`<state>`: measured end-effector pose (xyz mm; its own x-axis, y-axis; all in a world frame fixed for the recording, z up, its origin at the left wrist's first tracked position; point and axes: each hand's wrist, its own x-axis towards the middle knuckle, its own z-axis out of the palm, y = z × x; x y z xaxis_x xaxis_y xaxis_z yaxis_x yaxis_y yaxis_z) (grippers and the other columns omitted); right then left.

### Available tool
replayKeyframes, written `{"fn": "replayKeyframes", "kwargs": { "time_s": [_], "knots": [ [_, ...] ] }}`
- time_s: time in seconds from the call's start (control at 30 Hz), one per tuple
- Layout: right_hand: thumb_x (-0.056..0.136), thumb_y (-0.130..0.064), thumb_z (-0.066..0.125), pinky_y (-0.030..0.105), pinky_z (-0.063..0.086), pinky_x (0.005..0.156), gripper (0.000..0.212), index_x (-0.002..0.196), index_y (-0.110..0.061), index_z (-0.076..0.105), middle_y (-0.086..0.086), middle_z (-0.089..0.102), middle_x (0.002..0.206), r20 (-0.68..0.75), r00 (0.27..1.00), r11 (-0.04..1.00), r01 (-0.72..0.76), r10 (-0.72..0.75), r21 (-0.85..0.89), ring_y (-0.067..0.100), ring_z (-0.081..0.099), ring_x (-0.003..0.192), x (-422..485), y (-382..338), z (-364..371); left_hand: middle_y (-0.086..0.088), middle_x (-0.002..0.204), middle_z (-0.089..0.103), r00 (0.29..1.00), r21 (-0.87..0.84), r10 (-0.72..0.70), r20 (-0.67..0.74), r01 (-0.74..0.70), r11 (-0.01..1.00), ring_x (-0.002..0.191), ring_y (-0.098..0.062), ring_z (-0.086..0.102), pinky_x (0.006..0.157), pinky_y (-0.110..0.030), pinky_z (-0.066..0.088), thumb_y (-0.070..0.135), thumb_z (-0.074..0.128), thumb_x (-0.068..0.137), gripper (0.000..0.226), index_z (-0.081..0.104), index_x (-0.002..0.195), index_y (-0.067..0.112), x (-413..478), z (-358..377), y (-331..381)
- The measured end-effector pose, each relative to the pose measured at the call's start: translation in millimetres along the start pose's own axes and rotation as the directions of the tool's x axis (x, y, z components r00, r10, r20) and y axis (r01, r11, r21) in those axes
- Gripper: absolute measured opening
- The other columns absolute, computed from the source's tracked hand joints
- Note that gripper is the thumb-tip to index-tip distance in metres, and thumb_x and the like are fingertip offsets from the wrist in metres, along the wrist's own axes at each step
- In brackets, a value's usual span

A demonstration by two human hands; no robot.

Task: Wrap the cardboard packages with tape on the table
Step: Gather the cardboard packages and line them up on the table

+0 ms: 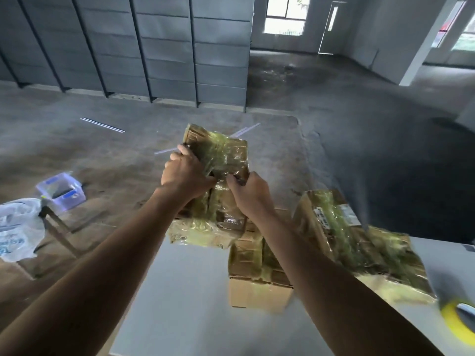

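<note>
Several packages and tape roll crowd table; left grip, right grip clutch raised package.

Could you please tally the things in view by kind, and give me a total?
Cardboard packages: 3 (held package, middle package, right package)
Yellow tape roll: 1
Clear plastic bin: 1
White plastic bag: 1
Total: 6
</note>
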<state>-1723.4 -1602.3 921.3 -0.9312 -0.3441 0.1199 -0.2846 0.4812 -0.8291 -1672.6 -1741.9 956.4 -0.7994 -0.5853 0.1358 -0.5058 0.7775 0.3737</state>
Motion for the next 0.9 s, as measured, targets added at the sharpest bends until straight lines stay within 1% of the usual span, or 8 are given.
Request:
{"fn": "replayKeyframes", "kwargs": {
  "time_s": [0.17, 0.3, 0.4, 0.5, 0.63, 0.77, 0.83, 0.9],
  "knots": [
    [0.094, -0.049, 0.049, 0.022, 0.043, 0.047, 0.048, 0.086, -0.004, 0.063, 0.001, 0.059, 0.066, 0.233, 0.96, 0.976, -0.109, 0.152, -0.187, 0.012, 0.055, 0.05, 11, 22, 42, -0.026, 0.139, 0.034, 0.988, -0.011, -0.036, 0.149, 0.038, 0.999, 0.128, -0.041, 0.039, 0.102, -0.043, 0.038, 0.057, 0.074, 0.072, 0.122, 0.005, 0.147, -0.008, 15, 39, -44],
    [0.099, -0.046, 0.045, 0.024, 0.042, 0.048, 0.049, 0.064, -0.012, 0.05, 0.0, 0.049, 0.054, 0.331, 0.918, 0.941, -0.11, 0.22, -0.319, 0.011, 0.047, 0.042, 1, 43, 63, -0.026, 0.147, 0.027, 0.945, -0.066, -0.134, 0.299, 0.16, 0.985, 0.136, -0.04, 0.031, 0.106, -0.047, 0.035, 0.066, 0.072, 0.068, 0.128, 0.003, 0.148, -0.007, 11, 88, -74],
    [0.101, -0.042, 0.044, 0.021, 0.04, 0.046, 0.043, 0.073, -0.01, 0.053, 0.001, 0.054, 0.06, 0.383, 0.891, 0.897, -0.059, 0.245, -0.438, 0.012, 0.05, 0.047, -5, 52, 74, -0.025, 0.143, 0.032, 0.928, -0.096, -0.163, 0.335, 0.205, 0.974, 0.133, -0.041, 0.035, 0.104, -0.047, 0.037, 0.061, 0.072, 0.072, 0.117, 0.011, 0.146, -0.007, 4, 119, -90],
    [0.101, -0.033, 0.046, 0.018, 0.037, 0.041, 0.034, 0.107, -0.001, 0.056, 0.002, 0.057, 0.07, 0.432, 0.85, 0.878, -0.069, 0.3, -0.475, 0.011, 0.051, 0.052, -6, 57, 78, -0.026, 0.135, 0.039, 0.923, -0.135, -0.175, 0.342, 0.232, 0.963, 0.127, -0.042, 0.04, 0.103, -0.045, 0.037, 0.051, 0.07, 0.079, 0.095, 0.023, 0.14, -0.007, -1, 142, -101],
    [0.1, -0.024, 0.044, 0.021, 0.036, 0.045, 0.047, 0.142, -0.004, 0.038, 0.004, 0.059, 0.089, 0.43, 0.859, 0.903, -0.081, 0.277, -0.421, 0.009, 0.049, 0.054, -7, 63, 80, -0.027, 0.132, 0.041, 0.909, -0.209, -0.194, 0.368, 0.284, 0.936, 0.122, -0.042, 0.043, 0.102, -0.048, 0.04, 0.054, 0.06, 0.087, 0.079, 0.033, 0.138, -0.001, -3, 155, -108],
    [0.099, -0.018, 0.047, 0.033, 0.057, 0.075, 0.037, 0.133, -0.004, 0.05, 0.005, 0.064, 0.105, 0.318, 0.925, 0.951, -0.118, 0.21, -0.285, 0.02, 0.066, 0.084, -5, 66, 70, -0.02, 0.134, 0.036, 0.94, -0.162, -0.123, 0.317, 0.182, 0.97, 0.126, -0.038, 0.034, 0.103, -0.05, 0.038, 0.04, 0.051, 0.094, 0.063, 0.03, 0.143, 0.007, -1, 149, -98],
    [0.098, -0.016, 0.05, 0.025, 0.056, 0.062, 0.03, 0.125, -0.003, 0.054, -0.001, 0.061, 0.092, 0.26, 0.942, 0.957, -0.148, 0.213, -0.25, 0.015, 0.062, 0.071, -1, 70, 61, -0.017, 0.134, 0.037, 0.972, -0.182, -0.032, 0.233, 0.076, 0.98, 0.126, -0.036, 0.034, 0.102, -0.049, 0.038, 0.027, 0.047, 0.094, 0.051, 0.035, 0.14, 0.009, -2, 143, -83],
    [0.098, -0.017, 0.051, 0.019, 0.051, 0.057, 0.029, 0.123, -0.004, 0.057, 0.004, 0.063, 0.098, 0.209, 0.955, 0.965, -0.17, 0.211, -0.2, 0.011, 0.06, 0.071, -1, 72, 50, -0.015, 0.136, 0.04, 0.984, -0.236, 0.068, 0.167, -0.027, 0.971, 0.127, -0.032, 0.036, 0.104, -0.043, 0.036, 0.024, 0.046, 0.094, 0.044, 0.043, 0.135, 0.009, -3, 137, -63]
  ]
}}
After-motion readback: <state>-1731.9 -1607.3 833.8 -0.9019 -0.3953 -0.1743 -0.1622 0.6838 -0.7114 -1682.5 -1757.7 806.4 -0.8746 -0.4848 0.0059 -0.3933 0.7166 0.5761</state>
